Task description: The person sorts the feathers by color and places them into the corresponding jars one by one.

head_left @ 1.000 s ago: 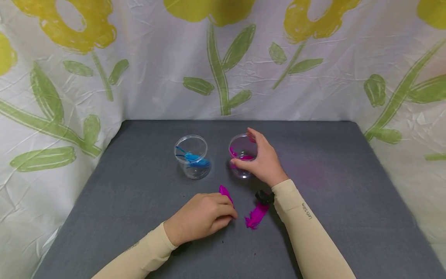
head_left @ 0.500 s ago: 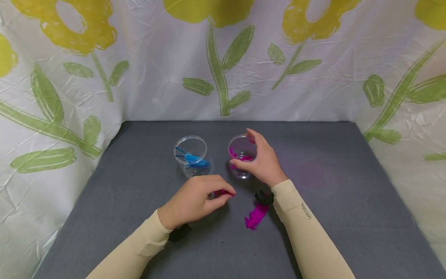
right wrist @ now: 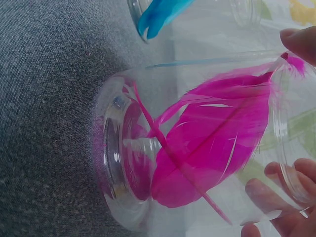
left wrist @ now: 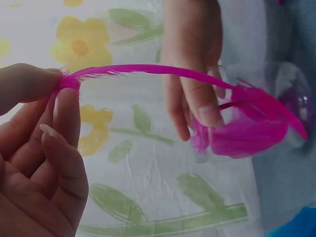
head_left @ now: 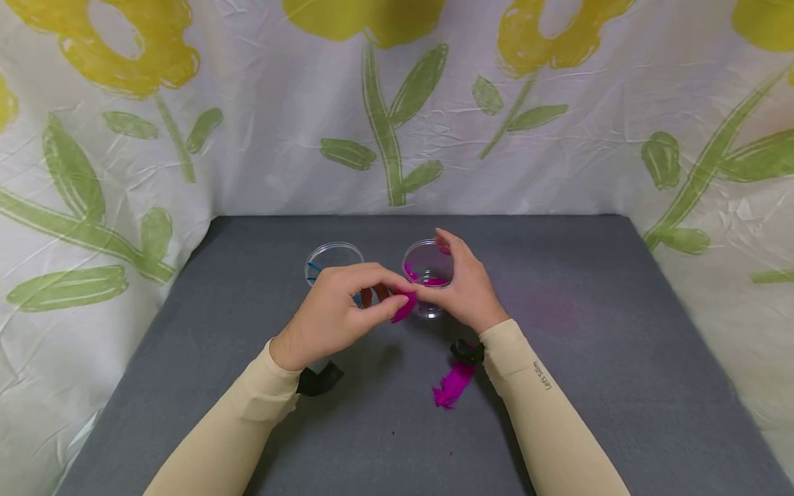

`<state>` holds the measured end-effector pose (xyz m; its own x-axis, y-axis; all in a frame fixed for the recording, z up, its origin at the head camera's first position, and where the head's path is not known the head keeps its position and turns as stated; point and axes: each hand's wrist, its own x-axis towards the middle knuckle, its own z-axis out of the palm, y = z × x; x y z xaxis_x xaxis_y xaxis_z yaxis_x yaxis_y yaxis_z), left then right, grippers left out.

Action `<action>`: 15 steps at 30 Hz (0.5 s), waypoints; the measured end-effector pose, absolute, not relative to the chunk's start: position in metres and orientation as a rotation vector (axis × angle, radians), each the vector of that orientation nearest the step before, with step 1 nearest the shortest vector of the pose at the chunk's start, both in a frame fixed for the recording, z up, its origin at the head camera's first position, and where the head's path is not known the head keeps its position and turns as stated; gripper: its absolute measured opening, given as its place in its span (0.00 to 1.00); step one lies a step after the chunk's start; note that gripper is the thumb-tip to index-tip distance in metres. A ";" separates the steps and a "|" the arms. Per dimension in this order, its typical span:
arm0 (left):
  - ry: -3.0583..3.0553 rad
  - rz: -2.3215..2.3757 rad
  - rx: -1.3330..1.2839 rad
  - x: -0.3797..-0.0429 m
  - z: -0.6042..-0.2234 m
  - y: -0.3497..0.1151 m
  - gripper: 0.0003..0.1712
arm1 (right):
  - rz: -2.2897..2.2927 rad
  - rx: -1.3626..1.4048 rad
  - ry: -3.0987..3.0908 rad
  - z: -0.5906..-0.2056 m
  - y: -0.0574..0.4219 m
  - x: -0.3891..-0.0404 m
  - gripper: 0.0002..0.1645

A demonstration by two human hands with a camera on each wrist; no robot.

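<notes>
Thumb and fingers of my left hand (head_left: 331, 310) pinch one end of a magenta feather (head_left: 404, 310). In the left wrist view the feather's long shaft arches toward the clear plastic cup (head_left: 431, 312) and overlaps it. My right hand (head_left: 473, 286) grips that cup near its rim, thumb on the near side and fingers on the far side. Several magenta feathers (right wrist: 212, 138) lie inside it, seen through the wall in the right wrist view. Another magenta feather (head_left: 454, 386) lies on the table by the right wrist, partly hidden under a black wrist strap (head_left: 466, 352).
A second clear cup (head_left: 336, 245) stands to the left, partly behind my left hand, with blue feathers (right wrist: 160, 17) in it. Both cups stand on a grey cloth-covered table (head_left: 558, 386). A white curtain (head_left: 267, 138) with printed flowers closes off the back and sides.
My left hand has picked the magenta feather off the table and carried it up and forward to the right-hand cup's near side. The right hand keeps its grip on the cup.
</notes>
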<state>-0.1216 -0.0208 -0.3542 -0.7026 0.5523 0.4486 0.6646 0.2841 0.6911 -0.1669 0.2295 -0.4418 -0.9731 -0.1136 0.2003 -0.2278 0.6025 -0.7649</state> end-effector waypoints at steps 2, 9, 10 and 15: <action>-2.411 -1.428 -1.133 -0.126 -0.350 -0.019 0.09 | 1.310 0.279 -2.700 -0.441 0.230 -0.167 0.68; -2.393 -1.458 -1.036 -0.140 -0.333 -0.013 0.09 | 1.337 0.266 -2.710 -0.440 0.228 -0.166 0.68; -2.391 -1.463 -1.019 -0.142 -0.331 -0.012 0.09 | 1.339 0.263 -2.711 -0.440 0.228 -0.166 0.68; -2.417 -1.499 -0.899 -0.157 -0.328 -0.004 0.08 | 1.340 0.243 -2.701 -0.440 0.228 -0.164 0.68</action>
